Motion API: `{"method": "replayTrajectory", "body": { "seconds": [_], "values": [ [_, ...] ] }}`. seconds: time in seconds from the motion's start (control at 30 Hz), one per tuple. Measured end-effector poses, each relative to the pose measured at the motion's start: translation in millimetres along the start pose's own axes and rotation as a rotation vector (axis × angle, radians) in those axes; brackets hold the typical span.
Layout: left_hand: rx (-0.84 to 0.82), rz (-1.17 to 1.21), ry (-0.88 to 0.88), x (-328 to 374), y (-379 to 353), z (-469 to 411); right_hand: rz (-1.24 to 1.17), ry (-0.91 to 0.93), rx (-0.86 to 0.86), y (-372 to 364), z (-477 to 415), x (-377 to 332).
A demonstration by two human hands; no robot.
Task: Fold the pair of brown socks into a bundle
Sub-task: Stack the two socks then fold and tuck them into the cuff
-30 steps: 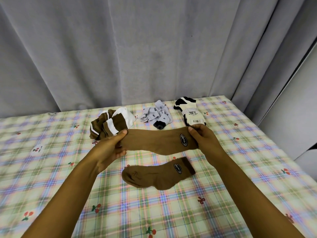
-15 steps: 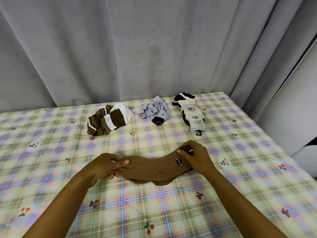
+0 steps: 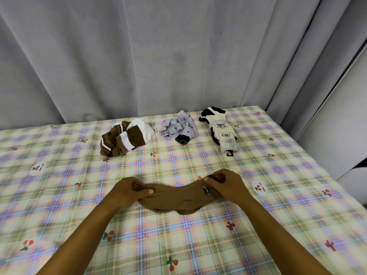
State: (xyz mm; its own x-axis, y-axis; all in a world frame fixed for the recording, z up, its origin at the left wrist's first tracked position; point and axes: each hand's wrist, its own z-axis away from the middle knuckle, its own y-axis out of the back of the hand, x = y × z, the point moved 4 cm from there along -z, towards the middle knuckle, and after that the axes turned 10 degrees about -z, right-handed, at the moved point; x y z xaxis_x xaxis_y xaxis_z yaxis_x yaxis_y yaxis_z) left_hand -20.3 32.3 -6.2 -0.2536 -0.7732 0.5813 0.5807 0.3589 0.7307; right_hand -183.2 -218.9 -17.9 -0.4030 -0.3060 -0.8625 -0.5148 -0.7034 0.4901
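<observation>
The two plain brown socks (image 3: 178,199) lie stacked one on the other on the checked bed sheet (image 3: 59,195), stretched left to right. A small black oval label shows near the right end. My left hand (image 3: 129,190) pinches the toe end of the pair. At the cuff end, my right hand (image 3: 222,184) grips the socks with curled fingers. Both hands rest low on the sheet, and the lower sock is mostly hidden under the upper one.
Along the far side of the bed lie a brown-and-white striped sock pair (image 3: 125,139), grey patterned socks (image 3: 179,129), and a black-and-cream pair with a paper tag (image 3: 220,128). A grey curtain (image 3: 158,56) hangs behind. The bed's right edge meets a white panel (image 3: 337,135).
A second ago I held one brown sock in the air above the other. I have lowered it onto the lying sock, and both hands now hold the stacked pair on the sheet.
</observation>
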Motion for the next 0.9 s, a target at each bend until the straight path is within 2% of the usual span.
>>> {"method": "replayTrajectory", "body": {
  "seconds": [0.13, 0.23, 0.33, 0.47, 0.57, 0.73, 0.9],
  "values": [
    [-0.069, -0.11, -0.052, 7.3, -3.5, -1.9, 0.013, -0.045, -0.073, 1.6, -2.5, -1.6],
    [-0.069, -0.096, -0.068, 10.8, -4.5, -1.1, -0.026, -0.047, -0.092, -0.1, -1.3, -3.8],
    [-0.023, 0.036, -0.038, 12.5, 0.3, -0.3, -0.16, -0.03, -0.107, 0.6, -0.1, -8.8],
    [-0.003, 0.262, 0.014, 17.2, 12.0, -1.2, -0.47, -0.061, -0.151, 5.1, 2.0, -28.2],
    [0.029, 0.404, 0.017, 21.9, 20.1, -1.9, -0.585, -0.009, -0.152, 8.0, 3.2, -47.4],
    [0.058, 0.531, 0.017, 31.6, 31.8, -7.7, -0.552, 0.168, -0.055, 12.3, 1.9, -81.2],
    [0.203, 0.455, -0.03, 55.5, 33.3, -7.8, -0.387, 0.293, 0.077, 4.0, -0.4, -112.7]
  ]
}}
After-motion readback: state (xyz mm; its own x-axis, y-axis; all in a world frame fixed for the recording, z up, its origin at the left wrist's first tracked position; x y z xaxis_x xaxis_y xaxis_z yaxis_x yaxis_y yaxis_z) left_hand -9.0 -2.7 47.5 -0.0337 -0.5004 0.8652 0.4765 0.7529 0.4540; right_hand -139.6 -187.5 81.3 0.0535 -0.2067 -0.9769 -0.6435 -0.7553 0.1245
